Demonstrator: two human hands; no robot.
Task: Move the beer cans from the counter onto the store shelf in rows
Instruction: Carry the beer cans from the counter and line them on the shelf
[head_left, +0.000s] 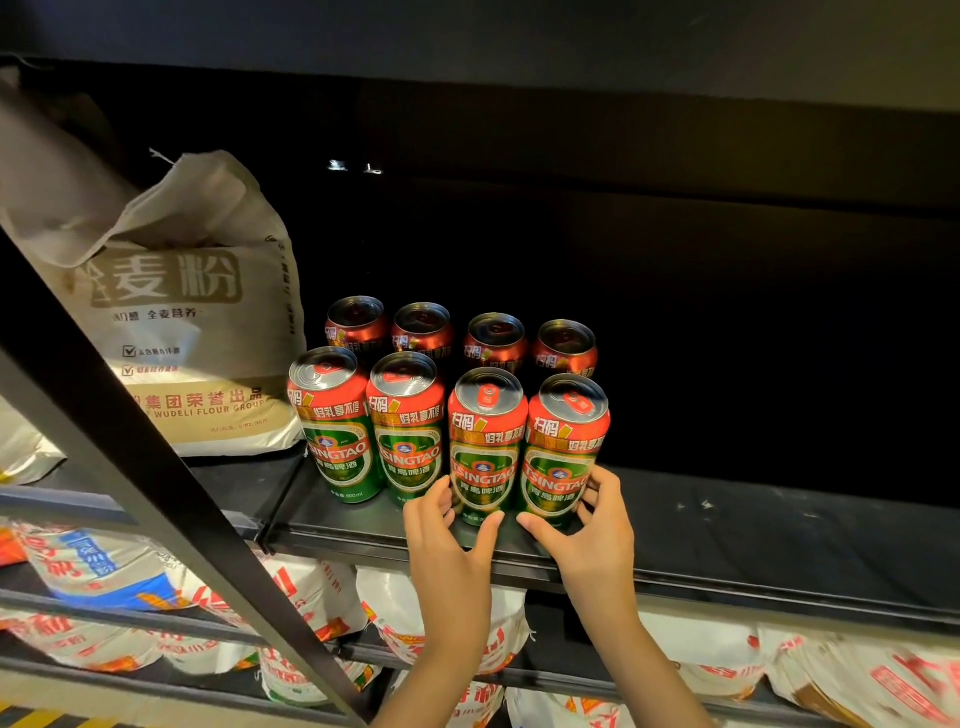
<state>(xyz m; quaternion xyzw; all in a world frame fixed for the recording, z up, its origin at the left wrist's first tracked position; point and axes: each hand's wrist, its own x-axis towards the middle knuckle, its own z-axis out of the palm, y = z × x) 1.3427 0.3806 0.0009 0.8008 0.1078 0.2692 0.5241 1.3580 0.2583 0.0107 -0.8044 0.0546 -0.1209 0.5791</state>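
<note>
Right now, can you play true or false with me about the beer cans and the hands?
1. Eight beer cans stand on the shelf. True: four in front, four behind.
2. The left hand holds the third front can. True: its fingers and thumb curl round the can's lower part.
3. The right hand is empty. False: it holds the fourth front can, at the row's right end.
4. The flour sack sits right of the cans. False: it sits to their left.
5. One can lies on its side. False: all stand upright.
</note>
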